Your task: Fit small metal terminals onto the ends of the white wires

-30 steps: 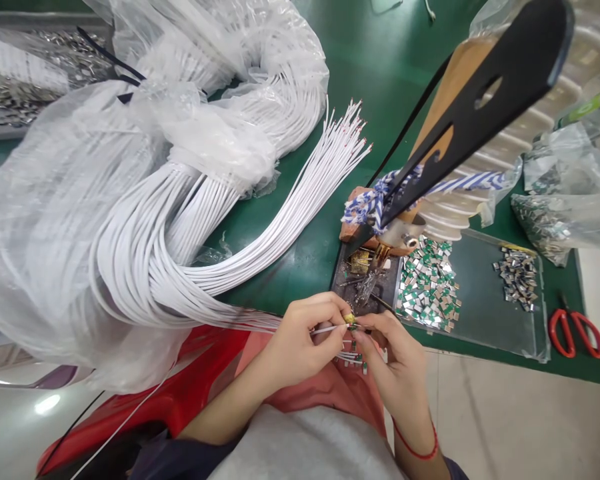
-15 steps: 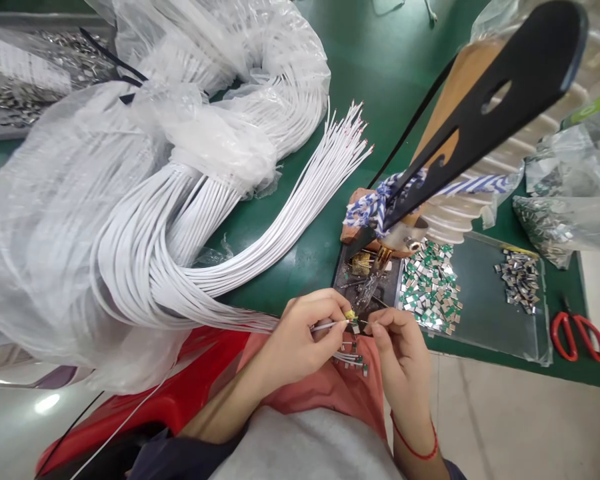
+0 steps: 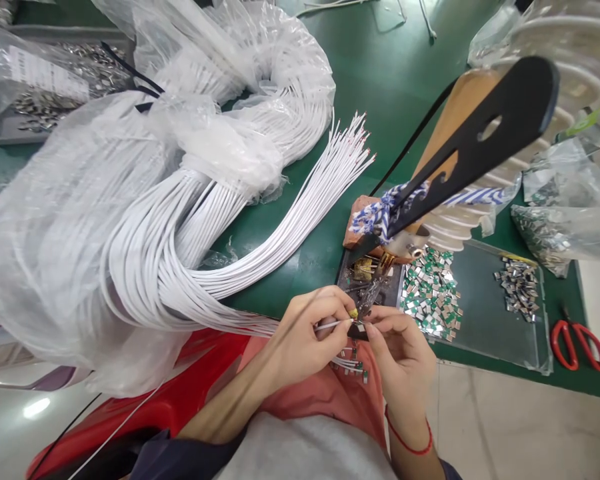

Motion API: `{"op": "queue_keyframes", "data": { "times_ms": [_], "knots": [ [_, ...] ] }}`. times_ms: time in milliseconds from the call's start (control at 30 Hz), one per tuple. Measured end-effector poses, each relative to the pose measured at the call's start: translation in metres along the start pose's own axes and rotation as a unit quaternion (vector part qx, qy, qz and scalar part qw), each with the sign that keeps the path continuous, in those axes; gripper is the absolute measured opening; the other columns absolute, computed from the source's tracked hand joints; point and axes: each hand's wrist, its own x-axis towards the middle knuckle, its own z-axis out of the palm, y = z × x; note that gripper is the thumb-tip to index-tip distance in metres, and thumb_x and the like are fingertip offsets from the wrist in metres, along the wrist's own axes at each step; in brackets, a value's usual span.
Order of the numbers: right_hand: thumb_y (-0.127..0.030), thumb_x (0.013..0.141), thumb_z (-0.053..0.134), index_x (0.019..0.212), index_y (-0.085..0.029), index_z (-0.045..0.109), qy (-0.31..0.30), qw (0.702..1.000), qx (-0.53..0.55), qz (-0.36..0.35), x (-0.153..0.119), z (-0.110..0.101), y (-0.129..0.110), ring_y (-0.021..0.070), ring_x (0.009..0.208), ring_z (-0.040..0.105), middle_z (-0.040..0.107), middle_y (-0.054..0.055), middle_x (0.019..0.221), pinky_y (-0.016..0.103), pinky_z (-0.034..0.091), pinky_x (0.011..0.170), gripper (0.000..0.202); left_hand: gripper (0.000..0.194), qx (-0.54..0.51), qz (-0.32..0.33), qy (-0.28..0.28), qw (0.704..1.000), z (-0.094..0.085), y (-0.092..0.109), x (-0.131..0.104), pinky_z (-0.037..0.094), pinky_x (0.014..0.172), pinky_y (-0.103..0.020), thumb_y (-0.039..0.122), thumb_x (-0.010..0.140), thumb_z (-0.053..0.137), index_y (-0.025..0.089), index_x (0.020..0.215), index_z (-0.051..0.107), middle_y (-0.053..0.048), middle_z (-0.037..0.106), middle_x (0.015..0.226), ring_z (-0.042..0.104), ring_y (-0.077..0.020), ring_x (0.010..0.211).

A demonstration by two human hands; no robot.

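white cable and small silver piece at my fingertips, landmark: the cable bundle

- metal parts [image 3: 87, 63], bagged, in a grey tray; beyond the bundle, far left.
- clear plastic wrap [image 3: 45, 193]; over the bundle's left side.
- red chair [image 3: 145, 407]; on my side of the bundle, below it.
- cable bundle [image 3: 275, 257], white, curved, many strands; tips fanned to the upper right.
- my left hand [image 3: 305, 333], closed in a pinch on one white cable [image 3: 329, 325]; below and right of the bundle.
- cable ends with green boards [image 3: 349, 365], several; below my left hand, right of the bundle's near strands.
- small silver piece [image 3: 361, 327]; between my hands, right of the bundle.
- my right hand [image 3: 403, 350], fingers curled, thumb at the silver piece; whether gripped or only touched, i cannot tell.
- black bracket [image 3: 513, 127], tied with blue-and-white cord [image 3: 373, 220]; right of the bundle.
- green-and-silver boards [image 3: 433, 293], heaped; metal shells [image 3: 517, 290], piled beside; both farther right of the bundle.
- red-handled scissors [image 3: 565, 340]; farthest right from the bundle.
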Motion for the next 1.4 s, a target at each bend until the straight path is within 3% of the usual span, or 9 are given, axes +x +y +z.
{"op": "queue_keyframes", "data": {
  "times_ms": [167, 667, 800, 1233, 1400],
  "knots": [
    [-0.007, 0.090, 0.067, 0.085, -0.023, 0.066, 0.011, 1.000, -0.001, -0.011, 0.0010, 0.0015, -0.0038, 0.0163, 0.086, 0.072, 0.075, 0.003, 0.092, 0.024, 0.058, 0.070, 0.017, 0.021, -0.017, -0.011, 0.005, 1.000, 0.0004, 0.0039, 0.0000, 0.031, 0.049, -0.019, 0.008, 0.083, 0.055, 0.014, 0.063, 0.057, -0.002, 0.063, 0.082, 0.040, -0.0047, 0.052],
    [-0.007, 0.088, 0.069, 0.082, -0.023, 0.064, 0.009, 0.998, -0.049, -0.048, 0.0012, 0.0037, 0.0035, 0.0160, 0.083, 0.071, 0.073, 0.002, 0.088, 0.025, 0.057, 0.069, 0.017, 0.023, -0.026, -0.056, 0.018, 0.998, 0.0057, 0.0006, -0.0029, 0.034, 0.050, -0.021, 0.015, 0.082, 0.055, 0.015, 0.059, 0.056, -0.004, 0.063, 0.079, 0.046, -0.0078, 0.054],
    [-0.009, 0.087, 0.070, 0.079, -0.022, 0.063, 0.017, 0.997, -0.051, -0.046, 0.0031, 0.0059, 0.0030, 0.0175, 0.080, 0.071, 0.072, 0.004, 0.084, 0.028, 0.059, 0.067, 0.017, 0.023, -0.017, -0.048, 0.027, 0.998, 0.0058, -0.0007, -0.0028, 0.037, 0.053, -0.022, 0.015, 0.082, 0.055, 0.015, 0.059, 0.057, -0.004, 0.064, 0.078, 0.051, -0.0095, 0.058],
    [-0.016, 0.090, 0.071, 0.080, -0.022, 0.064, 0.026, 0.997, -0.059, -0.040, 0.0018, 0.0063, -0.0006, 0.0199, 0.089, 0.069, 0.071, 0.006, 0.090, 0.032, 0.058, 0.075, 0.014, 0.021, -0.003, -0.005, 0.040, 0.999, 0.0062, 0.0041, -0.0020, 0.033, 0.049, -0.021, 0.013, 0.083, 0.056, 0.016, 0.063, 0.058, -0.004, 0.066, 0.081, 0.044, -0.0076, 0.053],
    [-0.020, 0.094, 0.067, 0.081, -0.022, 0.061, 0.023, 0.997, -0.059, -0.033, 0.0000, 0.0018, 0.0015, 0.0198, 0.088, 0.067, 0.069, 0.006, 0.091, 0.030, 0.056, 0.072, 0.013, 0.023, -0.018, -0.027, 0.040, 0.999, 0.0058, 0.0001, -0.0038, 0.036, 0.051, -0.021, 0.014, 0.084, 0.057, 0.015, 0.061, 0.058, -0.004, 0.066, 0.079, 0.048, -0.0088, 0.055]
  ]
}}
